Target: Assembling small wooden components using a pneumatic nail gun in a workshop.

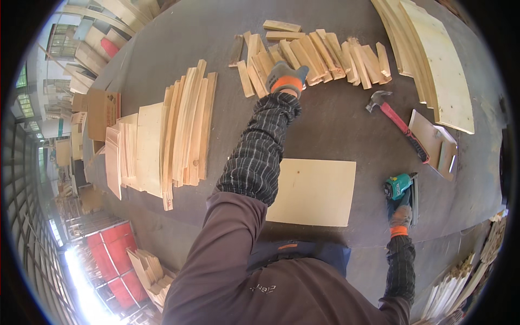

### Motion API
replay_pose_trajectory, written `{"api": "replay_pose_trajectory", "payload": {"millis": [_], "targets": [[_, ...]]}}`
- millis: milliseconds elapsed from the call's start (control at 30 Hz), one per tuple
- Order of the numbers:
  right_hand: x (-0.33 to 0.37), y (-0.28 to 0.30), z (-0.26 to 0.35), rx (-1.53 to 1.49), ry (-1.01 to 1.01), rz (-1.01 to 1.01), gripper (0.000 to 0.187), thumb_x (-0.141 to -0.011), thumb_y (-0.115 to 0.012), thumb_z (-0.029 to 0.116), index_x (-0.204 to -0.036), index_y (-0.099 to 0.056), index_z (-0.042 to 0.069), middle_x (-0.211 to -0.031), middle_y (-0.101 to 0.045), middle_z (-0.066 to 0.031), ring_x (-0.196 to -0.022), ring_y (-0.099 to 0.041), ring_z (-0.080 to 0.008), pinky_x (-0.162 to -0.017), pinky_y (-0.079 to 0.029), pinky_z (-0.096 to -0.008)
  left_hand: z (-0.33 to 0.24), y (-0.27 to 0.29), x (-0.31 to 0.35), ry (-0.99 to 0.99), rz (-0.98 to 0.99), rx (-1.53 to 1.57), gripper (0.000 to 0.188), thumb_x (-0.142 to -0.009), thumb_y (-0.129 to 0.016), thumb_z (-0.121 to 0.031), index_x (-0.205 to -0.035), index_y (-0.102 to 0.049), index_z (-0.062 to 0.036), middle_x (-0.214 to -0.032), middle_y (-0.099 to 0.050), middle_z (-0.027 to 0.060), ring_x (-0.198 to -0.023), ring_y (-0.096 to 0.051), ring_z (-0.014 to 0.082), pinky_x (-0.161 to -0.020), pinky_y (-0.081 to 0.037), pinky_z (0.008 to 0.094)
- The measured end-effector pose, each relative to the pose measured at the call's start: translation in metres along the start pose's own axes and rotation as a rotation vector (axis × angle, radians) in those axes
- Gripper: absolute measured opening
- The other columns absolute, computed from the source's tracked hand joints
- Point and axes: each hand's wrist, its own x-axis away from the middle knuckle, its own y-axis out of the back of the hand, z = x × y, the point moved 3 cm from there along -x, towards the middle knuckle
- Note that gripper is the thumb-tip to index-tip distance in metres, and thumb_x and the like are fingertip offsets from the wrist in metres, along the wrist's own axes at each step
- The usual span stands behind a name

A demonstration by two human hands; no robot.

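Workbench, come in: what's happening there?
Left hand at the short wood strips. Right hand on the green nail gun. Pale board flat; hammer lies beyond nail gun.

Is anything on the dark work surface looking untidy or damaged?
Mildly untidy: the short wood pieces at the far side lie at mixed angles, two nearly crosswise to the rest, while the long strips on the left run roughly parallel. I see no obvious damage.
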Motion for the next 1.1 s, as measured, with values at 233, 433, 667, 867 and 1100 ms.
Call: {"api": "replay_pose_trajectory", "payload": {"millis": [233, 433, 667, 867, 1100], "targets": [[0.002, -0.007, -0.002, -0.120, 0.049, -0.003, 0.090, -0.092, -0.076, 0.024, -0.165, -0.024, 0.008, -0.107, -0.075, -0.0209, -0.090, -0.073, -0.0425, -0.074, -0.055, -0.0513, 0.050, -0.019, -0.021, 0.154, 0.255, 0.661, 0.024, -0.094, -0.065, -0.024, -0.091, -0.072, -0.0020, -0.080, -0.073, 0.0143, -0.066, -0.070, 0.0285, -0.058, -0.053, 0.0430], [-0.016, -0.029, -0.015, 0.050, 0.004, 0.108, 0.082, -0.096, -0.065, 0.016, -0.165, -0.022, 0.010, -0.104, -0.076, -0.0221, -0.094, -0.074, -0.0423, -0.074, -0.057, -0.0526, 0.059, 0.033, 0.094, 0.025, 0.742, 1.439, 0.039, -0.096, -0.068, -0.024, -0.125, -0.062, 0.0025, -0.103, -0.074, 0.0150, -0.060, -0.065, 0.0170, -0.052, -0.056, 0.0367], [-0.005, 0.068, 0.080, 0.367, 0.138, 0.216, 0.059, -0.100, -0.067, 0.015, -0.155, -0.047, 0.006, -0.123, -0.071, -0.0222, -0.111, -0.072, -0.0371, -0.093, -0.057, -0.0503, 0.061, 0.035, 0.227, 0.093, 0.629, 1.100, 0.034, -0.086, -0.085, -0.015, -0.105, -0.062, 0.0008, -0.089, -0.071, 0.0126, -0.055, -0.063, 0.0138, -0.048, -0.053, 0.0281], [0.075, 0.091, 0.202, -1.508, 0.110, 0.515, 0.051, -0.107, -0.060, 0.028, -0.148, -0.055, -0.003, -0.123, -0.069, -0.0082, -0.106, -0.064, -0.0155, -0.090, -0.053, -0.0296, 0.050, -0.007, 0.328, -0.116, 0.476, 0.453, 0.031, -0.085, -0.087, -0.019, -0.093, -0.064, 0.0009, -0.078, -0.071, 0.0106, -0.060, -0.066, 0.0125, -0.055, -0.054, 0.0273], [0.102, 0.042, 0.185, -1.617, -0.079, 0.788, 0.053, -0.108, -0.053, 0.028, -0.146, -0.054, -0.009, -0.122, -0.070, -0.0186, -0.110, -0.069, -0.0242, -0.100, -0.056, -0.0375, 0.080, -0.035, 0.373, -0.393, 0.638, 0.247, 0.042, -0.084, -0.089, -0.027, -0.109, -0.070, -0.0001, -0.095, -0.075, 0.0144, -0.080, -0.073, 0.0207, -0.074, -0.060, 0.0332]]}}
